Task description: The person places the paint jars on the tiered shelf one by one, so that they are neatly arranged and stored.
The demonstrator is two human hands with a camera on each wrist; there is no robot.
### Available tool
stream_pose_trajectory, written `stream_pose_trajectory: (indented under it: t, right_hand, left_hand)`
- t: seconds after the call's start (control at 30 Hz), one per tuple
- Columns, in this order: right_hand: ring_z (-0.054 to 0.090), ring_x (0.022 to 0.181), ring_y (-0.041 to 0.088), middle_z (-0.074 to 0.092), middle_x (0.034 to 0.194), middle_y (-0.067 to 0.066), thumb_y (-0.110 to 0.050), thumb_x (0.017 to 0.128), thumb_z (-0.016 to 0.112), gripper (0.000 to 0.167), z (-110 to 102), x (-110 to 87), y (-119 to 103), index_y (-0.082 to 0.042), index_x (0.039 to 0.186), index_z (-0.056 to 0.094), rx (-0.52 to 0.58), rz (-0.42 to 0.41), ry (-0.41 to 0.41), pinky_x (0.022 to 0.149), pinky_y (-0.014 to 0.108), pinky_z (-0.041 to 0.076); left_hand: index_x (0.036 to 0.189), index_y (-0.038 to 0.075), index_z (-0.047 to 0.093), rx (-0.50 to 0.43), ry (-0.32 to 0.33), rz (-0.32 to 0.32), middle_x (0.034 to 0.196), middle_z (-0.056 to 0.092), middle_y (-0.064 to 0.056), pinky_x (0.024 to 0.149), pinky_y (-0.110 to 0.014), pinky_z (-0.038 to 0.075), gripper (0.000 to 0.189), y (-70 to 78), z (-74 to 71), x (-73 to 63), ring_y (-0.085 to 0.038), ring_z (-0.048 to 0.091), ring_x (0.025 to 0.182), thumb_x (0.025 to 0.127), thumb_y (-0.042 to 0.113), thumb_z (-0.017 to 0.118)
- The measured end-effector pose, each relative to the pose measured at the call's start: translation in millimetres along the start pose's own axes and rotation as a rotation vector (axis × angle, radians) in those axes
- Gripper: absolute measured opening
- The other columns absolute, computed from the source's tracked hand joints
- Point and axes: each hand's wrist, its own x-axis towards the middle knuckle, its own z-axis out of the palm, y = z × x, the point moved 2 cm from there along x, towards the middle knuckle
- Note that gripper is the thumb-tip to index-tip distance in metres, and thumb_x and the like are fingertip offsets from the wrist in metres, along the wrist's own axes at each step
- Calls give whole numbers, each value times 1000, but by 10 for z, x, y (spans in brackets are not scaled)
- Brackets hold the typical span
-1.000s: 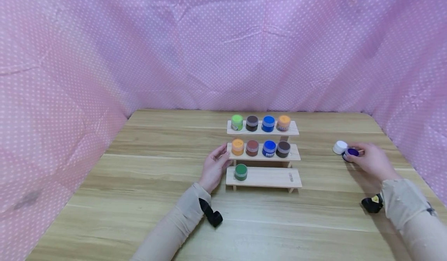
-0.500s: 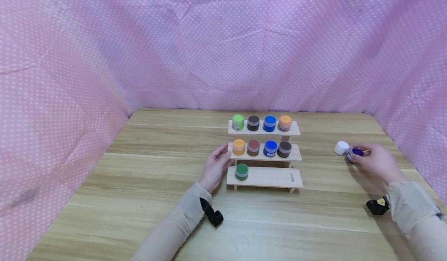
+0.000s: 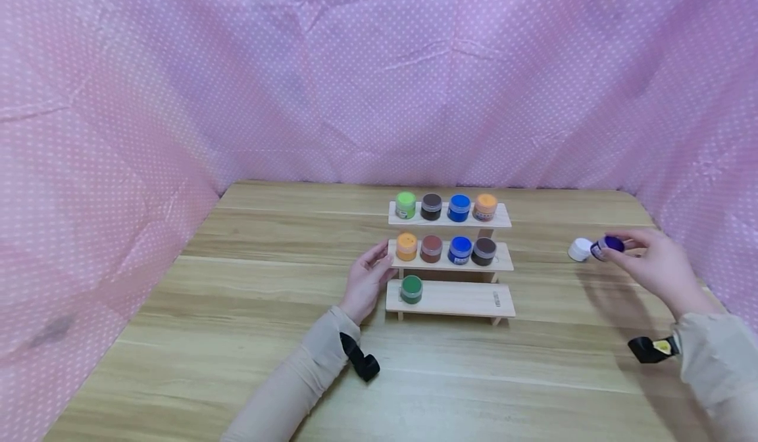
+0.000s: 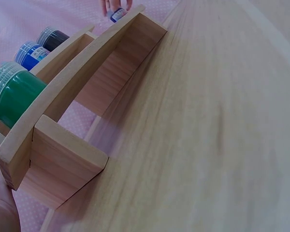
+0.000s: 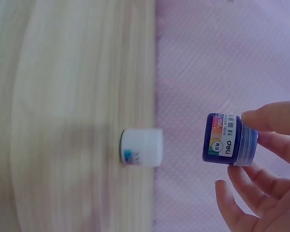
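In the head view, my right hand (image 3: pixel 663 268) pinches a purple paint jar (image 3: pixel 606 248) between thumb and fingers, raised off the table. The right wrist view shows this paint jar (image 5: pixel 222 139) tipped on its side, its clear lid toward the fingers. Just left of it, a white paint jar (image 3: pixel 580 250) stands on the table. My left hand (image 3: pixel 364 284) holds the left end of the middle step of a three-step wooden stand (image 3: pixel 456 299). A dark green paint jar (image 3: pixel 411 289) sits at the left of the lowest step.
The middle step bears an orange jar (image 3: pixel 406 246), a red-brown jar (image 3: pixel 431 248), a blue jar (image 3: pixel 459 250) and a dark brown jar (image 3: pixel 484 251). More jars, among them a light green jar (image 3: pixel 405 205), line the top step. A pink dotted cloth (image 3: pixel 379 87) hangs behind the table.
My right hand has lifted the purple paint jar off the table and moved it slightly right, away from the white jar. My left hand keeps its place at the stand.
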Motion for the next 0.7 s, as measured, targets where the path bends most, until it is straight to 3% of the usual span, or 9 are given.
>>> stream_pose_trajectory:
  t: [0.17, 0.27, 0.33, 0.7]
  right_hand:
    - [40, 69, -28, 61, 102, 5, -16, 83, 72, 41, -2, 12, -169, 8, 114, 61, 45, 31, 14, 51, 5, 44]
    - [43, 69, -27, 53, 96, -26, -13, 82, 72, 40, -15, 21, -277, 10, 113, 61, 88, 8, 37, 54, 2, 44]
    - [42, 74, -27, 43, 92, -39, -10, 82, 72, 37, -26, 21, -345, 9, 112, 62, 111, -17, 51, 58, -1, 44]
    - [41, 81, -26, 44, 93, -37, -4, 80, 71, 32, -39, -10, -705, 6, 110, 65, 117, -76, 43, 62, -3, 43]
  left_hand:
    - [137, -1, 45, -4, -13, -5, 115, 50, -7, 80, -18, 54, 42, 30, -36, 124, -7, 55, 94, 95, 3, 52]
    - [137, -1, 45, -10, -10, -8, 114, 50, -6, 80, -18, 54, 42, 33, -45, 149, -7, 55, 93, 95, 2, 52]
    - [137, -1, 46, -8, -7, -10, 114, 50, -6, 80, -18, 54, 42, 33, -45, 147, -7, 55, 93, 95, 3, 52]
    - [137, 0, 46, -16, -8, -15, 112, 49, -5, 79, -17, 54, 42, 28, -42, 144, -7, 54, 93, 95, 2, 52]
